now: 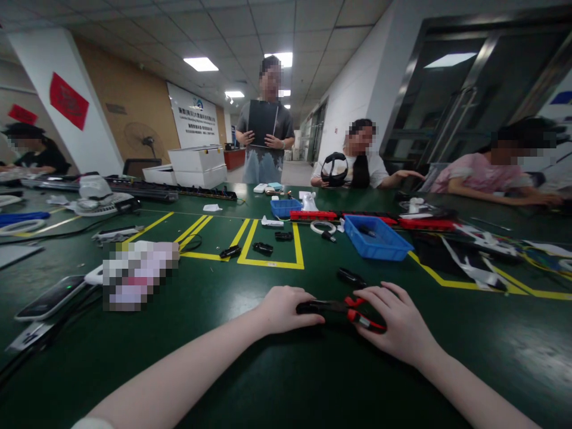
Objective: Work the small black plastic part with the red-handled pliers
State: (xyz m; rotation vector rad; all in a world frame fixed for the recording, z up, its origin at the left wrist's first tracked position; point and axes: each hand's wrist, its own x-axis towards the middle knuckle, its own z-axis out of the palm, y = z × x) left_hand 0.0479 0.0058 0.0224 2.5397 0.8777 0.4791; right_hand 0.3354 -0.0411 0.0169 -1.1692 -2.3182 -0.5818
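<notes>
My right hand (397, 322) is closed around the red-and-black handles of a pair of pliers (353, 308), held just above the green table. The jaws point left, toward my left hand (286, 310). Between the thumb and fingers of that left hand is a small dark part (308, 306), which meets the pliers' jaws; its exact kind is hard to make out. Just beyond my right fingers lies a black cylindrical piece (351, 278). Farther off, similar black pieces (263, 248) rest in and beside a yellow-taped square.
A blue tray (378, 241) stands ahead on the right, with a smaller blue tray (286, 207) behind it. Red strips (313, 215) and a coiled white cable (322, 227) lie between. At left are a phone-like device (51, 297) and cables. Several people are around the table.
</notes>
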